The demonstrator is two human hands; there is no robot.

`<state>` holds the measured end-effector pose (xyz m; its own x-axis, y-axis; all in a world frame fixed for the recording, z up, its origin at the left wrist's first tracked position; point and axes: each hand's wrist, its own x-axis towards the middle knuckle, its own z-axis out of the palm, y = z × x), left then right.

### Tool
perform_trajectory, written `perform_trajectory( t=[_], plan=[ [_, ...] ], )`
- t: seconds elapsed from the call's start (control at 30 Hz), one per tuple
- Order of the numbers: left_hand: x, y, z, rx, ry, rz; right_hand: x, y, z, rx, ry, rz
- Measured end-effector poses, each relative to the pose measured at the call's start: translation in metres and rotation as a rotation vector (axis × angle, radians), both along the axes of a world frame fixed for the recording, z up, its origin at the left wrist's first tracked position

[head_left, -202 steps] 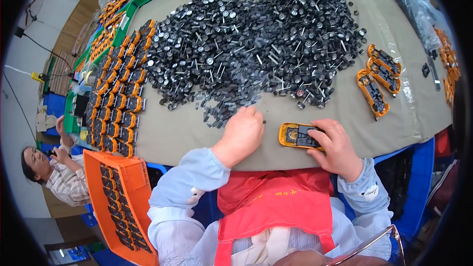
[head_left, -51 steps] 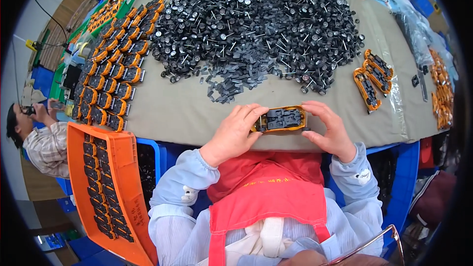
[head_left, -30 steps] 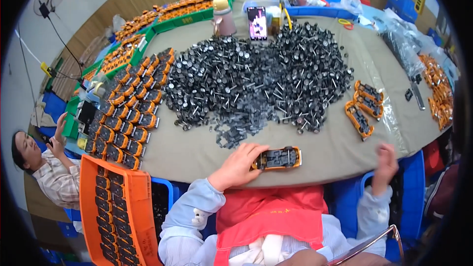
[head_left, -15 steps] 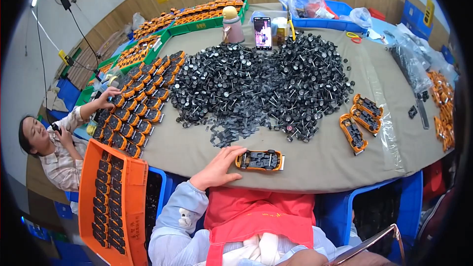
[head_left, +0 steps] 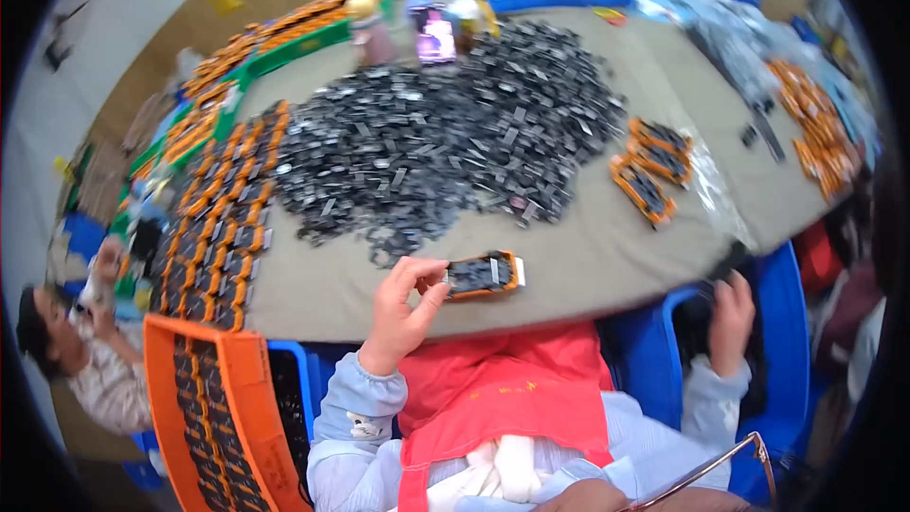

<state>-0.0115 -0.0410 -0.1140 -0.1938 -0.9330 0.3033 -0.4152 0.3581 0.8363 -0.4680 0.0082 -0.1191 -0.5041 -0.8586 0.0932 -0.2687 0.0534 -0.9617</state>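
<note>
Left hand (head_left: 400, 313): fingers narrowed on the left end of one car (head_left: 481, 275), underside up, near side of the table (head_left: 607, 270); whether lifted, cannot tell. Right hand (head_left: 732, 322): at the blue bin (head_left: 791, 351), blurred dark part (head_left: 730, 261) by its fingertips; grip cannot be told. Beyond: black parts (head_left: 379, 147), heaped; rowed cars (head_left: 213, 237), left; orange crate (head_left: 246, 384), lower left.

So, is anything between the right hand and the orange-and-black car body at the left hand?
Nothing loose shows in the way: between the right hand and the car body lie only the blue bin's near rim and a stretch of table.
</note>
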Motion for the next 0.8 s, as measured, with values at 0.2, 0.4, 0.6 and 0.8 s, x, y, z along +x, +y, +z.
perform_trajectory(
  t=[0.2,0.4,0.6,0.8],
  plan=[
    [-0.07,-0.018,-0.008,0.215,0.418,-0.099,0.131,-0.057,0.013,-0.008,-0.227,0.585],
    [-0.083,-0.01,-0.008,0.369,0.551,-0.169,0.175,-0.062,0.004,-0.106,-0.184,0.764],
    [-0.085,0.005,-0.002,0.44,0.896,-0.05,0.193,-0.057,0.016,-0.554,0.534,0.757],
    [-0.063,0.01,-0.01,0.367,0.699,-0.134,0.187,-0.076,0.013,-0.559,0.541,0.875]
  ],
)
